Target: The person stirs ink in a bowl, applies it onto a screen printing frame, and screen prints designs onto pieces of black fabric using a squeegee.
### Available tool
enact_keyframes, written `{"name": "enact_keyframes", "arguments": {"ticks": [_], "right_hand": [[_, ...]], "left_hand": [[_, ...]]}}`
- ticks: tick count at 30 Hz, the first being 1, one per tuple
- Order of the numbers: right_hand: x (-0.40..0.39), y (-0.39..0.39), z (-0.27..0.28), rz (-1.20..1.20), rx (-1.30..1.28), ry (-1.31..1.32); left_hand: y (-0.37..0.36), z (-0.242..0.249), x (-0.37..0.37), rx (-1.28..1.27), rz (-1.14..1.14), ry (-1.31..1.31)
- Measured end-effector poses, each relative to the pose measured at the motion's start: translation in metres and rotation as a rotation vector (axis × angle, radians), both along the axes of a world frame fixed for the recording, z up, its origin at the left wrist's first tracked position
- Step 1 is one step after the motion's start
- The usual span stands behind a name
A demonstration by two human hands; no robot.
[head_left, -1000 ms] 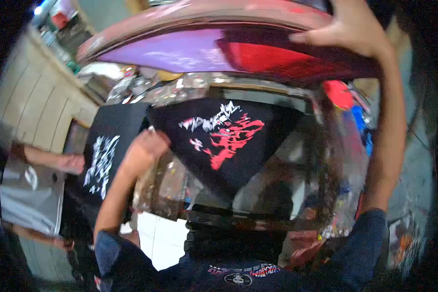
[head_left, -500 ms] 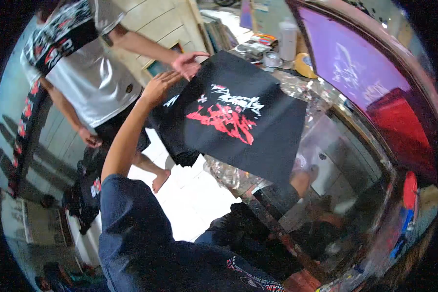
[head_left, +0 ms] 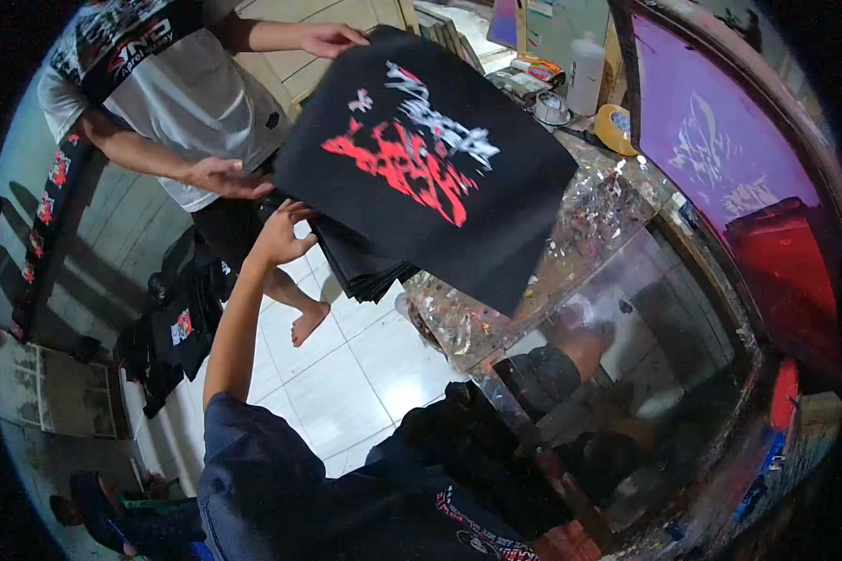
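A black fabric panel (head_left: 384, 201) with red and white brush-like print spreads over the table's left part, on top of further black cloth layers (head_left: 370, 266) hanging at the edge. My left hand (head_left: 285, 234) is at the panel's near-left edge, fingertips at the cloth and thumb apart from the fingers. Across from me, a person in a white and black shirt has one hand (head_left: 337, 39) at the panel's far corner. That person's other hand (head_left: 229, 178) is at the left corner, palm up. My right hand is out of view.
A paint-spattered table (head_left: 589, 224) adjoins a glass pane (head_left: 664, 346) with reflections. Behind it stands a purple printing screen (head_left: 692, 122) in a raised frame. Yellow tape roll (head_left: 615, 129) and white bottle (head_left: 586, 77) sit at the back. Dark clothes (head_left: 173, 327) lie at left.
The printed panel has shifted up and left, uncovering more of the spattered table. My left hand has drawn back toward me. The other person's second hand has come up to the cloth.
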State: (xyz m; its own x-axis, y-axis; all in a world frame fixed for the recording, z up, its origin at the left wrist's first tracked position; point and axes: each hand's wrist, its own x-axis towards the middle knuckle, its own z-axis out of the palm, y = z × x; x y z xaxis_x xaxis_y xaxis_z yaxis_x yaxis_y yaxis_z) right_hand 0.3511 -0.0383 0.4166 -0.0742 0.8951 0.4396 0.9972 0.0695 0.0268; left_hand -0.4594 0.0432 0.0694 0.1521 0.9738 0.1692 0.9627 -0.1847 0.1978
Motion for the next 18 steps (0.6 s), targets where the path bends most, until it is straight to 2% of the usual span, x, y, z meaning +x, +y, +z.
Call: {"name": "enact_keyframes", "arguments": {"ticks": [1, 5, 8, 11, 14, 18], "right_hand": [[0.0, 0.0, 0.0, 0.011, 0.001, 0.01], [0.001, 0.003, -0.003, 0.059, 0.004, 0.061], [-0.001, 0.004, 0.001, -0.003, -0.067, 0.069], [-0.006, 0.002, 0.0, 0.037, -0.089, 0.131], [0.014, 0.003, -0.008, -0.04, 0.066, -0.035], [0.008, 0.002, -0.005, -0.012, 0.041, 0.016]], "left_hand": [[-0.003, 0.009, 0.009, -0.005, -0.017, 0.115], [-0.004, 0.02, 0.023, -0.046, -0.057, 0.17], [0.004, 0.018, 0.018, -0.009, -0.206, 0.298], [0.007, 0.014, 0.024, 0.105, -0.271, 0.461], [0.016, 0.018, 0.039, 0.038, -0.379, 0.604], [0.018, 0.039, 0.058, 0.004, -0.444, 0.762]]}}
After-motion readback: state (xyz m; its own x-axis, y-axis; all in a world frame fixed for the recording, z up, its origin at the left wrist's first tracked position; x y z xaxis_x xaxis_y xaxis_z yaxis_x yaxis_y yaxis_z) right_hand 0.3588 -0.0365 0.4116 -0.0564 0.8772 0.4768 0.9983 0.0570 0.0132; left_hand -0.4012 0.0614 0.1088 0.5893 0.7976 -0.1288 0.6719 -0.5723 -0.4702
